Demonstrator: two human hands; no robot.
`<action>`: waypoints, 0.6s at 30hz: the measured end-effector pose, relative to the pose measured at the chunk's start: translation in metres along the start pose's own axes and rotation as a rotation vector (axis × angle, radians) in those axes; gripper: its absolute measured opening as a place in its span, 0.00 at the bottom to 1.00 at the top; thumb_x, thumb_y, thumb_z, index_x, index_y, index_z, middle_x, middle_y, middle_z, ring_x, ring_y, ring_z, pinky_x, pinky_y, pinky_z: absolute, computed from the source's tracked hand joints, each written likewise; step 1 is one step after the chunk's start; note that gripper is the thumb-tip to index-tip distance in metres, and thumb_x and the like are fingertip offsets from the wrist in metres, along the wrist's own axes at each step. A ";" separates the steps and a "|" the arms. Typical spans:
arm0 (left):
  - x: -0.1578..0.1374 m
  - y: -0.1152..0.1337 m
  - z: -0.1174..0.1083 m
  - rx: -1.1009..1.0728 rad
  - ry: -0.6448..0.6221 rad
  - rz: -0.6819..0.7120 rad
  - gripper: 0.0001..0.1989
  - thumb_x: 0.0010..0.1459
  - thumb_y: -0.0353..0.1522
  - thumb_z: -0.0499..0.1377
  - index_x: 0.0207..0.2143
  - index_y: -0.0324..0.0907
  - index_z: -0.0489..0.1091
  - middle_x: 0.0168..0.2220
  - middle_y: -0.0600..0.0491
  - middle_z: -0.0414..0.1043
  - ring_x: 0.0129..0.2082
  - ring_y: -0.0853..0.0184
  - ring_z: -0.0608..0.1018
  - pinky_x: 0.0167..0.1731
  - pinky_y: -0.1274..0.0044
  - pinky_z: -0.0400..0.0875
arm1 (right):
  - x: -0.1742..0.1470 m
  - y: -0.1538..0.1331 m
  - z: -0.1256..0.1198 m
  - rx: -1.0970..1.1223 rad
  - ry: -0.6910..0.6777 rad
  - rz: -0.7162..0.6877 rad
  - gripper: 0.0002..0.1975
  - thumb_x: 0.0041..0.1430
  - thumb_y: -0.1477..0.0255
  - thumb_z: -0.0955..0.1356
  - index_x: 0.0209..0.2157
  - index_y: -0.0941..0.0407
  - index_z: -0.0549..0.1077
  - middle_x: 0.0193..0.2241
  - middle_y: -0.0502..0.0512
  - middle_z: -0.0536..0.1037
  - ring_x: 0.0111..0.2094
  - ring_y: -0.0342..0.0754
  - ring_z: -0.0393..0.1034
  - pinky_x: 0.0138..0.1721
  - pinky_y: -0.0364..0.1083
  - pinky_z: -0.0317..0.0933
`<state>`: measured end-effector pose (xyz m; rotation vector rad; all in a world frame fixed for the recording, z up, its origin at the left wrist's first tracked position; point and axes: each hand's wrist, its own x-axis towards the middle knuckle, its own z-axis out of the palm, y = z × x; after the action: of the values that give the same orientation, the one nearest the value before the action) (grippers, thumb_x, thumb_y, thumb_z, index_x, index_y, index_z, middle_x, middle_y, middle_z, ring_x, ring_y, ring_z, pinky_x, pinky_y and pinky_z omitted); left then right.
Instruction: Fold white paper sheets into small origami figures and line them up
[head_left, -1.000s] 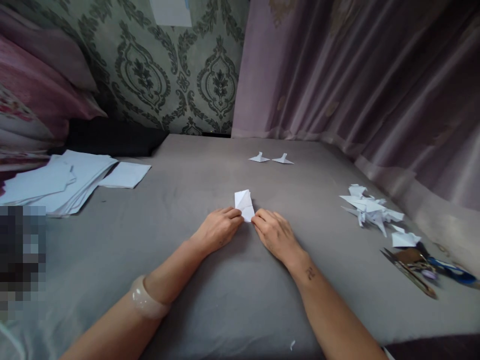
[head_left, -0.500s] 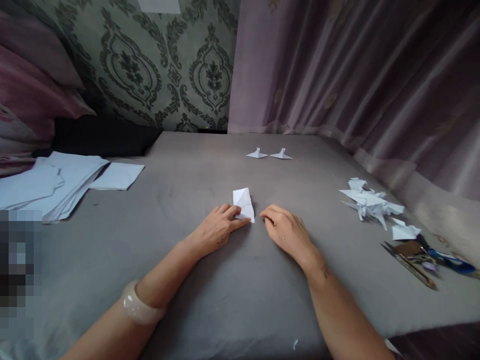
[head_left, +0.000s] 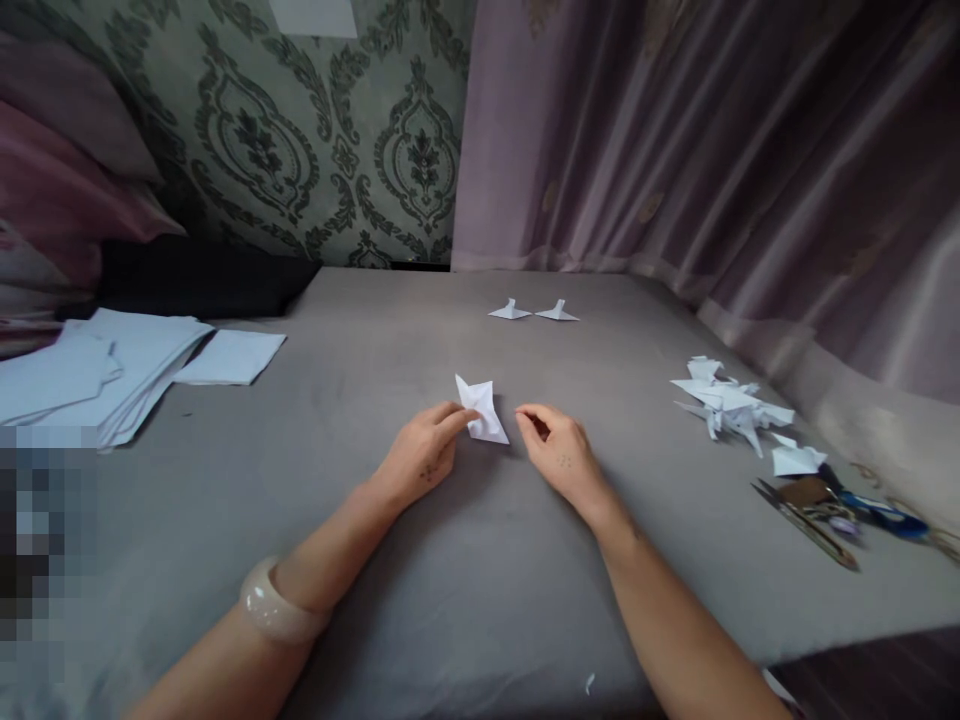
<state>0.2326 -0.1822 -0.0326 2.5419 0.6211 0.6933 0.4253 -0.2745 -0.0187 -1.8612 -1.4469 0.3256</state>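
A small sheet of folded white paper (head_left: 486, 414) is at the middle of the grey-covered surface, with pointed corners and one flap sticking up at its far left. My left hand (head_left: 426, 440) pinches its left edge between thumb and fingers. Just right of the paper is my right hand (head_left: 553, 440), its thumb and forefinger curled together and apart from the paper. Whether anything lies between those right fingertips is too small to make out. Beyond the hands stand two folded paper birds (head_left: 511, 310), side by side.
To the right lies a pile of folded white paper figures (head_left: 731, 400). Scissors (head_left: 806, 525) and a blue-handled item (head_left: 885, 513) lie nearer. Stacked white paper sheets (head_left: 142, 365) and a black cloth (head_left: 202, 280) are on the left. A curtain (head_left: 585, 140) hangs behind.
The paper has opened from a flat narrow shape into one with spread points, a flap rising at its left. My left fingers have gone from pressing it to pinching its edge.
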 end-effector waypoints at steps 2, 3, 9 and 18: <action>-0.001 -0.001 -0.001 -0.003 0.096 -0.047 0.20 0.56 0.20 0.45 0.46 0.42 0.67 0.43 0.48 0.71 0.42 0.66 0.74 0.42 0.75 0.68 | 0.000 -0.004 0.004 0.063 0.021 -0.017 0.12 0.61 0.65 0.63 0.38 0.56 0.75 0.34 0.55 0.77 0.31 0.45 0.70 0.35 0.43 0.63; -0.001 -0.001 -0.001 0.004 0.140 -0.066 0.18 0.56 0.20 0.45 0.43 0.42 0.68 0.42 0.49 0.71 0.41 0.66 0.74 0.42 0.75 0.68 | -0.001 -0.007 0.006 0.079 0.024 -0.034 0.13 0.60 0.63 0.64 0.38 0.56 0.75 0.34 0.55 0.76 0.30 0.44 0.69 0.34 0.43 0.63; 0.001 -0.005 0.004 0.064 0.324 -0.192 0.12 0.53 0.22 0.51 0.40 0.42 0.63 0.37 0.51 0.66 0.37 0.66 0.71 0.38 0.73 0.69 | -0.009 -0.028 0.020 0.020 -0.010 -0.161 0.20 0.52 0.65 0.71 0.47 0.53 0.71 0.39 0.54 0.73 0.35 0.46 0.69 0.37 0.44 0.64; -0.001 -0.021 0.005 0.261 0.304 -0.080 0.17 0.51 0.23 0.55 0.44 0.44 0.66 0.51 0.45 0.58 0.49 0.58 0.64 0.48 0.63 0.65 | -0.003 -0.020 0.030 -0.040 -0.035 -0.235 0.09 0.59 0.77 0.63 0.37 0.54 0.75 0.35 0.52 0.75 0.32 0.44 0.70 0.34 0.42 0.62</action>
<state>0.2281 -0.1673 -0.0476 2.6480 0.9654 1.0413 0.3916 -0.2639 -0.0259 -1.7012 -1.6868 0.2165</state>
